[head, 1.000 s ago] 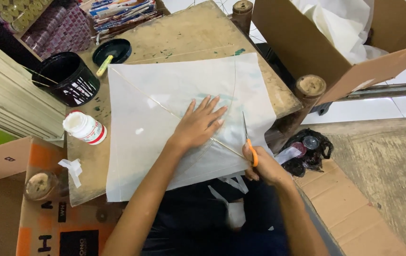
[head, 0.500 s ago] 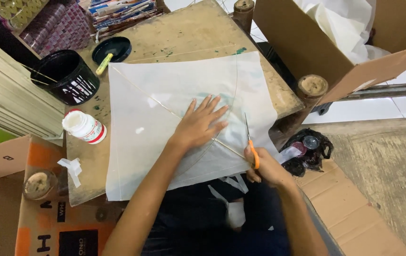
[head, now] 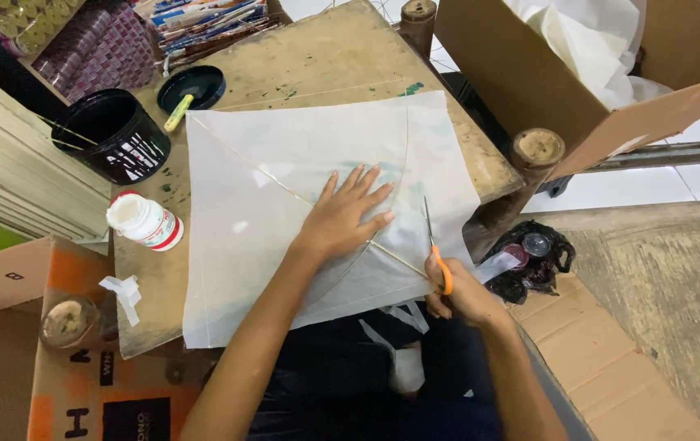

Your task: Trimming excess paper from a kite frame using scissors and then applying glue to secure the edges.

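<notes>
A white paper kite sheet (head: 285,180) with thin stick spars lies flat on a worn wooden table (head: 325,57). My left hand (head: 348,216) presses on the sheet near its middle, fingers spread over a spar. My right hand (head: 460,290) grips orange-handled scissors (head: 436,245) at the sheet's right edge, blades pointing away from me along that edge. Paper strips hang below the table edge near my lap.
A black bucket (head: 117,135), a black lid with a yellow-handled tool (head: 191,88) and a white glue bottle (head: 144,220) stand at the left. A cardboard box of white paper (head: 603,57) sits at the right. A black bag (head: 534,261) lies on the floor.
Both hands stay almost in place; the view has shifted slightly. The scissors sit at the same edge of the sheet.
</notes>
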